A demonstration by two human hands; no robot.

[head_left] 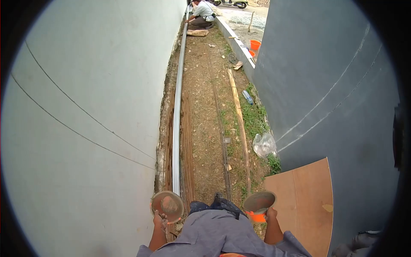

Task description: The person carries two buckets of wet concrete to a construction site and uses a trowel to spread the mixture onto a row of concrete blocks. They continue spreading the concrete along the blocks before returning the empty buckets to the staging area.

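My left hand (160,220) is closed on the near rim of a mortar-smeared bucket (170,207), with a grey-brown lump inside. On the other side, my right hand (271,213) grips the rim of an orange bucket (257,217), its inside coated in grey. Both buckets hang out to the sides of my body, near hip height. Just beyond the left bucket, the near end of a long pale metal profile (177,141) lies along the left wall. Next to the right bucket leans a brown plywood sheet (305,195).
Walls, white on the left (94,98) and grey on the right (317,85), border the dirt strip. Rusty rods (187,141), a wooden plank (239,120), a plastic bag (264,145) and a bottle (247,97) lie ahead. A person (202,16) crouches at the far end.
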